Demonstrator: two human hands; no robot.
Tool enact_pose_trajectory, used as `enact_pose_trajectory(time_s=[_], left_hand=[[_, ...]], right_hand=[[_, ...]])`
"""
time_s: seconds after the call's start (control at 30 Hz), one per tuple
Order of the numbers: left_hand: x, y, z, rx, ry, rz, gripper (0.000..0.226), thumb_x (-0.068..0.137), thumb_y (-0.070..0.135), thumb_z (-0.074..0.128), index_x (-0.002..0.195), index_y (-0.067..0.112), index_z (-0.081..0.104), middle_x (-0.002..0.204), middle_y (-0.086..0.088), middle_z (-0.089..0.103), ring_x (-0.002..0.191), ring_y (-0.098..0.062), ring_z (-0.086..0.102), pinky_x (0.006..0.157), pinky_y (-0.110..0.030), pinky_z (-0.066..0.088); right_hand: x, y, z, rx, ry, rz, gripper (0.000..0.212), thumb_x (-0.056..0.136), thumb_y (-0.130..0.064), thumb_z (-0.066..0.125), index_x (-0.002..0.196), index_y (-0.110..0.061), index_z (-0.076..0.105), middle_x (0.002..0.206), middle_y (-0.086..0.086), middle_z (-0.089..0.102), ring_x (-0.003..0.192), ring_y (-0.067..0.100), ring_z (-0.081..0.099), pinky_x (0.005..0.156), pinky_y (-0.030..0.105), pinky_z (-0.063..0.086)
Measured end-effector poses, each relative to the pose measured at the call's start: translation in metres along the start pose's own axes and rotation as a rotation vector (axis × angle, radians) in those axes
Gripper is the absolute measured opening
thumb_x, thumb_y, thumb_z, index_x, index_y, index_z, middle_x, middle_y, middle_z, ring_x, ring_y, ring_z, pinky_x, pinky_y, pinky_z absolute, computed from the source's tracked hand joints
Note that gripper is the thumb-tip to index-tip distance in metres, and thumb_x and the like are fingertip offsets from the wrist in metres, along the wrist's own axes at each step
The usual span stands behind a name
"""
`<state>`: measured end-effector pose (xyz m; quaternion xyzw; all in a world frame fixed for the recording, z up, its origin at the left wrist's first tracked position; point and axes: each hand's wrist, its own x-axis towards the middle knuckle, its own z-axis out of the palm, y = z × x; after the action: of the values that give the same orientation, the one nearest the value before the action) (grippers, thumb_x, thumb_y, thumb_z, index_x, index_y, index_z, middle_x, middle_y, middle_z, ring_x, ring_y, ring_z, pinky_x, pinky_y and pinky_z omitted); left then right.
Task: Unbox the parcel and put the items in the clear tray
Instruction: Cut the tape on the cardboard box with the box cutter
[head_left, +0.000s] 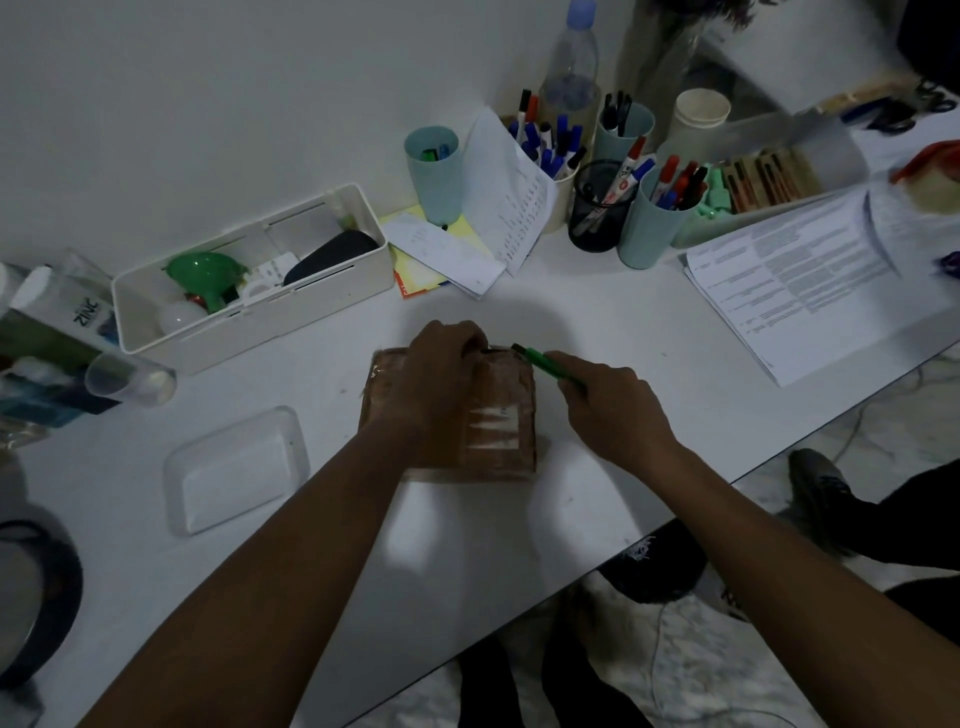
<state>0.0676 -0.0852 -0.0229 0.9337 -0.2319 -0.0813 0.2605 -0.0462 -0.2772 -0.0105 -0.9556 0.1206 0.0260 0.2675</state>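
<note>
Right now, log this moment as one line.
stage: cutting parcel open | left hand: grips parcel far edge | right hand: holds green cutter at that edge | clear tray: left of parcel

The word "ZINC" stood, printed sideways, on a white box (85, 312) at the far left. Print on the paper sheets (795, 280) at the right and on the white label (491, 428) of the parcel (511, 384) was too blurred to read.

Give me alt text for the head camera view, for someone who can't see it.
A person's left hand grips a brown parcel on a white table while the right hand puts a green cutter to its far edge. A clear tray lies to the left.
</note>
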Motion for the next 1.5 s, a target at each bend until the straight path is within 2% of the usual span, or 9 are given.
enact_pose_trajectory(time_s=[0.17, 0.4, 0.57, 0.77, 0.93, 1.07, 1.17, 1.33, 1.5], left_hand=[[0.004, 0.000, -0.002, 0.070, -0.046, 0.053, 0.027, 0.100, 0.015, 0.050, 0.113, 0.013, 0.073, 0.109, -0.006, 0.073, 0.099, -0.024, 0.058, 0.092, -0.029, 0.036], [0.015, 0.004, -0.005, 0.188, -0.148, 0.100, 0.026, 0.099, 0.015, 0.049, 0.107, 0.012, 0.074, 0.102, -0.009, 0.074, 0.095, -0.026, 0.061, 0.099, -0.037, 0.043], [0.013, 0.006, 0.000, 0.224, -0.117, 0.081, 0.028, 0.099, 0.016, 0.046, 0.103, 0.010, 0.073, 0.098, -0.008, 0.071, 0.093, -0.025, 0.056, 0.093, -0.037, 0.045], [0.015, 0.006, 0.002, 0.239, -0.142, 0.056, 0.024, 0.097, 0.015, 0.049, 0.105, 0.011, 0.071, 0.102, -0.008, 0.071, 0.095, -0.026, 0.059, 0.098, -0.036, 0.042], [0.012, 0.008, 0.001, 0.242, -0.157, 0.053, 0.021, 0.095, 0.019, 0.052, 0.105, 0.012, 0.068, 0.105, -0.009, 0.068, 0.100, -0.026, 0.056, 0.094, -0.033, 0.040], [0.007, 0.007, -0.002, 0.228, -0.114, 0.036, 0.020, 0.094, 0.013, 0.052, 0.106, 0.010, 0.068, 0.106, -0.010, 0.067, 0.103, -0.027, 0.054, 0.085, -0.026, 0.034], [0.006, 0.007, -0.004, 0.187, -0.056, -0.001, 0.021, 0.094, 0.007, 0.052, 0.103, 0.004, 0.071, 0.103, -0.014, 0.069, 0.100, -0.029, 0.059, 0.094, -0.032, 0.041], [0.005, 0.009, -0.004, 0.231, -0.082, 0.006, 0.023, 0.092, 0.007, 0.051, 0.105, 0.003, 0.070, 0.104, -0.016, 0.068, 0.098, -0.031, 0.060, 0.095, -0.034, 0.039], [0.004, 0.000, -0.004, 0.178, -0.114, 0.048, 0.021, 0.092, 0.005, 0.051, 0.102, 0.007, 0.070, 0.103, -0.013, 0.066, 0.101, -0.030, 0.056, 0.091, -0.035, 0.041]], right_hand=[[0.002, 0.003, -0.006, -0.052, -0.003, -0.034, 0.039, 0.100, -0.030, 0.047, 0.136, -0.043, 0.053, 0.106, -0.001, 0.074, 0.070, 0.024, 0.066, 0.057, 0.025, 0.042], [0.002, 0.005, -0.006, -0.041, 0.013, -0.062, 0.036, 0.100, -0.030, 0.049, 0.134, -0.040, 0.056, 0.094, -0.001, 0.076, 0.051, 0.011, 0.049, 0.045, 0.018, 0.028], [0.001, 0.003, -0.013, -0.098, 0.010, -0.084, 0.037, 0.100, -0.028, 0.048, 0.134, -0.037, 0.057, 0.092, 0.001, 0.075, 0.059, 0.024, 0.062, 0.052, 0.023, 0.037], [-0.020, -0.012, -0.020, -0.207, -0.054, -0.060, 0.028, 0.100, -0.020, 0.041, 0.121, -0.023, 0.060, 0.079, 0.006, 0.069, 0.057, 0.028, 0.059, 0.054, 0.030, 0.039], [-0.027, -0.028, -0.024, -0.024, -0.191, 0.066, 0.025, 0.099, -0.015, 0.040, 0.111, -0.010, 0.063, 0.088, 0.009, 0.066, 0.073, 0.029, 0.062, 0.062, 0.030, 0.040], [-0.029, -0.038, -0.024, 0.267, -0.185, 0.217, 0.029, 0.098, -0.014, 0.042, 0.112, 0.002, 0.061, 0.088, 0.021, 0.068, 0.075, 0.038, 0.066, 0.071, 0.048, 0.055], [-0.028, -0.044, -0.019, 0.316, -0.172, 0.251, 0.028, 0.097, -0.012, 0.041, 0.106, 0.004, 0.062, 0.083, 0.025, 0.067, 0.075, 0.040, 0.066, 0.071, 0.051, 0.056], [-0.043, -0.046, -0.005, 0.368, -0.164, 0.268, 0.028, 0.098, -0.011, 0.039, 0.105, 0.003, 0.063, 0.079, 0.026, 0.066, 0.060, 0.032, 0.060, 0.054, 0.036, 0.046], [-0.052, -0.040, -0.001, 0.340, -0.143, 0.266, 0.028, 0.099, -0.013, 0.039, 0.109, -0.005, 0.064, 0.079, 0.018, 0.068, 0.059, 0.027, 0.059, 0.055, 0.030, 0.041]])
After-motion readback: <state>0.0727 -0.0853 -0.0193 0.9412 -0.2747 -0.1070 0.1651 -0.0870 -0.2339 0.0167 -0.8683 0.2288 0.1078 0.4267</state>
